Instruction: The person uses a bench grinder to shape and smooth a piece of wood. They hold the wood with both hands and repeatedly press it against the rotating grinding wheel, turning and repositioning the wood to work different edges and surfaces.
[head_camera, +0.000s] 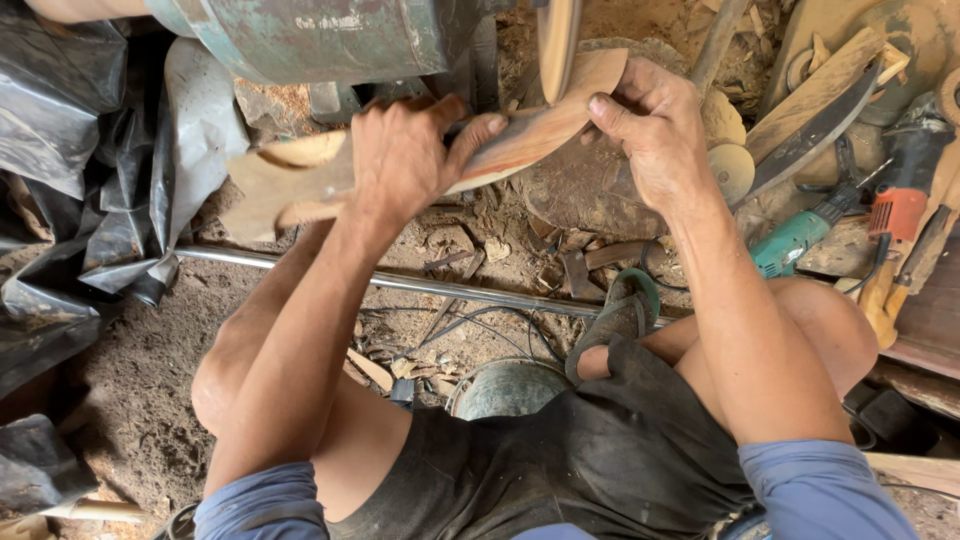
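Note:
I hold a long, flat, curved piece of carved wood (530, 125) across my front with both hands. My left hand (405, 155) is wrapped around its middle, thumb on top. My right hand (655, 130) grips its right end, thumb pressed on the face. The wood's pale left end (280, 180) sticks out past my left hand. Its right end meets a narrow upright wooden-looking disc or belt (557, 40) at the top of the view. I sit low, knees apart, over a dirt floor.
A green-painted machine body (320, 35) stands at top. A metal rod (450, 288) lies across the ground. A teal power drill (800, 240), an orange tool (900, 205), a big blade (815, 135) and wood scraps lie right. Black plastic sheeting (70, 200) is left. A metal bucket (505, 390) sits between my legs.

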